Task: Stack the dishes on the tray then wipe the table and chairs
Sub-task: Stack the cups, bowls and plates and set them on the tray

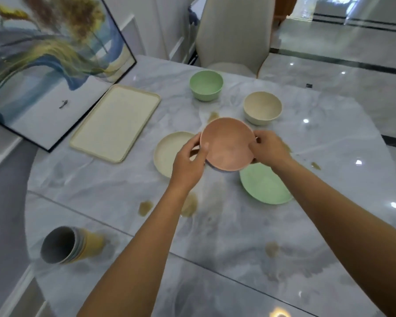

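**Pink plate held over the marble table in both hands**

From the head camera, the round pink plastic plate (227, 144) is gripped at opposite edges: the left hand (189, 162) pinches its left rim with thumb on top, and the right hand (270, 148) has its fingers (253, 145) closed on the right rim. The plate sits above the grey-veined marble table (215, 225), between a round cream plate (167, 152) to its left and a round green plate (263, 185) to the near right. A rectangular cream tray (114, 122) lies further left, bare. Beyond are a green bowl (206, 84) and a beige bowl (262, 107). Nested cups (66, 245) lie tipped near the table's left edge. Brown spills (145, 207) mark the surface. A cream upholstered chair (233, 35) stands at the far side.
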`<state>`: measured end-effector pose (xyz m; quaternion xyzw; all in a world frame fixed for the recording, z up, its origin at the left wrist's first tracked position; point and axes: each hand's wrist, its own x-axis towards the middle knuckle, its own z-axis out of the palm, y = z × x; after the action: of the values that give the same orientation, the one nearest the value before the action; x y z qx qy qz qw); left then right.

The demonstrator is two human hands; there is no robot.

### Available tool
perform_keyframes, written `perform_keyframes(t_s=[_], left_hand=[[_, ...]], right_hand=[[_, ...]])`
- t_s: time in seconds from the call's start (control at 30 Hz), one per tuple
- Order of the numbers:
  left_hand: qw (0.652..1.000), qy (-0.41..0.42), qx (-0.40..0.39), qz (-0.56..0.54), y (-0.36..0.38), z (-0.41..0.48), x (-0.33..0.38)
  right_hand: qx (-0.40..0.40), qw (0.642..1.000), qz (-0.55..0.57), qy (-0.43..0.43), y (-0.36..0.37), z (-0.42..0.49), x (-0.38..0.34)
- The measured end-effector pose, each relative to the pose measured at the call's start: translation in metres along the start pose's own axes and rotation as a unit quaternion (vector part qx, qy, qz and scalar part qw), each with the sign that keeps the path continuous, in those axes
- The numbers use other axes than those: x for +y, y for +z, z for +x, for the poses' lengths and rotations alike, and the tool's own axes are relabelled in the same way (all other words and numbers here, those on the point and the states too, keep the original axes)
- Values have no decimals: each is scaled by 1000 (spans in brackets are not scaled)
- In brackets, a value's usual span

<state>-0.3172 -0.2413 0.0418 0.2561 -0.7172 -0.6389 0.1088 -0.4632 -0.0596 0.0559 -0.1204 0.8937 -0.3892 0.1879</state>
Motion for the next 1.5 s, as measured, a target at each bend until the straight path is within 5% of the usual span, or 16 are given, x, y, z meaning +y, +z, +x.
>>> perform_keyframes(t_s=[0.2, 0.47, 1.07, 1.27, 1.5], left_hand=[[998, 46, -42, -3, 71, 102, 29], [998, 26, -54, 7, 142, 195, 41], [994, -47, -47, 89, 182, 258, -13], [974, -175, -124, -71, 180, 252, -11], [983, -136, -85, -92, 147, 263, 0]], right_hand=[[146, 988, 49, 13, -53, 60, 15], [214, 969, 109, 54, -77, 138, 36], [202, 969, 35, 135, -60, 215, 92], [205, 958, 117, 164, -55, 216, 94], [199, 961, 159, 111, -43, 224, 56]])
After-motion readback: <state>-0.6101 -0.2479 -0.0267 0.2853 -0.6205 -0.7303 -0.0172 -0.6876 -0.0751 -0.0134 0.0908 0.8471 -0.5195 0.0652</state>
